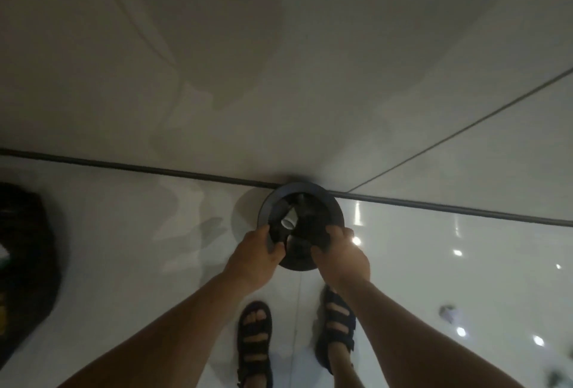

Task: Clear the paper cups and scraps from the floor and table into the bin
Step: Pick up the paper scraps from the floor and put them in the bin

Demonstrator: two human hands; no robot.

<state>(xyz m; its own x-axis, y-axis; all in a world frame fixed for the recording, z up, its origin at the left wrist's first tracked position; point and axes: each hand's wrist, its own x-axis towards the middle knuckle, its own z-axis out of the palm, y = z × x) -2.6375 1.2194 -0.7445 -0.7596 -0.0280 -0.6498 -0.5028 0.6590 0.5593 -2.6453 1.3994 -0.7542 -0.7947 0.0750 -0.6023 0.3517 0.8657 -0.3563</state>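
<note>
Two hands are seen at a round black bin (329,201) standing on the glossy white floor (124,232), close against the wall (279,62). The near rim is gripped by the left hand (254,251) on its left side and by the right hand (341,254) on its right side, the fingers of both being curled over the edge into the dark liner (310,229). One white paper cup (289,220) is seen lying tilted inside the bin. A small crumpled scrap (447,314) is left on the floor, well apart to the right. Black sandals (255,344) are worn on both feet below the bin. A dark, blurred object (24,257) is seen at the left edge.
</note>
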